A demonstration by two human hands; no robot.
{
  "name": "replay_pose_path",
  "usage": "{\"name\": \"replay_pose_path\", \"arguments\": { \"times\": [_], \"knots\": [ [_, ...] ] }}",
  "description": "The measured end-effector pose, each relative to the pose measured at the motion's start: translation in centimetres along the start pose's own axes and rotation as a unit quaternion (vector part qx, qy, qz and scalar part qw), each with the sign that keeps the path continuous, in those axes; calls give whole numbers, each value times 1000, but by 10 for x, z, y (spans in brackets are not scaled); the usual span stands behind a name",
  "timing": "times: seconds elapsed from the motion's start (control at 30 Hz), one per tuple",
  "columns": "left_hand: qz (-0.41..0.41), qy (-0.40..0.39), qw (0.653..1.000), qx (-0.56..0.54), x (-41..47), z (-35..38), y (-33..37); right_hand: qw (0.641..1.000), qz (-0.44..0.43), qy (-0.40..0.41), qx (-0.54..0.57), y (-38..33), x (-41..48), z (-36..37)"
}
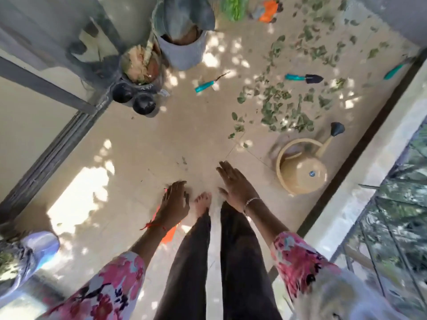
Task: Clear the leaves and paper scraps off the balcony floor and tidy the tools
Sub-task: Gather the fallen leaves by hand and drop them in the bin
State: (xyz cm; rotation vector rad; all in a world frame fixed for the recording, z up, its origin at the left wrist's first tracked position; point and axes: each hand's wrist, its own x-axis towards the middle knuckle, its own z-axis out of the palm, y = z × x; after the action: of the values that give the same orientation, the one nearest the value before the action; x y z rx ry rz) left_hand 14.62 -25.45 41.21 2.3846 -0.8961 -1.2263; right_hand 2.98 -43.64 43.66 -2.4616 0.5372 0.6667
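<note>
Green leaves lie scattered over the beige balcony floor, thickest at the centre right and far right. Three teal-handled tools rest among them: a small fork, a black trowel and another tool by the right kerb. My left hand hangs over the floor with fingers loosely curled, holding nothing, above an orange object that is partly hidden. My right hand is held out flat with straight fingers, empty. My bare foot shows between the hands.
A beige watering can stands at the right. Plant pots, a brown pot and two small black pots crowd the far left. An orange item lies far back. A pale bag sits at the near left; a railing runs along the right.
</note>
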Motion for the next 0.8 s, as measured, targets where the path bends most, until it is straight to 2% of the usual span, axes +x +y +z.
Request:
{"name": "replay_pose_path", "arguments": {
  "times": [0.13, 0.27, 0.37, 0.47, 0.53, 0.63, 0.7, 0.8],
  "knots": [
    [-88, 37, 990, -104, 70, 63, -49, 997, -64, -38, -29, 31, 79, 74],
    [-182, 105, 957, -199, 160, 134, -104, 994, -87, -59, -8, 73, 171, 172],
    [-209, 170, 931, -246, 226, 175, -139, 995, -87, -32, 29, 106, 237, 233],
    [-206, 236, 909, -276, 291, 220, -183, 997, -49, 24, 60, 143, 296, 286],
    [-218, 281, 897, -263, 330, 246, -214, 991, -1, 99, 90, 166, 328, 316],
    [-251, 353, 883, -180, 372, 272, -242, 965, 82, 210, 131, 192, 357, 340],
    [-267, 379, 879, -112, 392, 283, -239, 951, 103, 261, 133, 207, 371, 347],
    [-225, 390, 892, -32, 417, 293, -219, 924, 117, 328, 157, 228, 390, 348]
  ]
}}
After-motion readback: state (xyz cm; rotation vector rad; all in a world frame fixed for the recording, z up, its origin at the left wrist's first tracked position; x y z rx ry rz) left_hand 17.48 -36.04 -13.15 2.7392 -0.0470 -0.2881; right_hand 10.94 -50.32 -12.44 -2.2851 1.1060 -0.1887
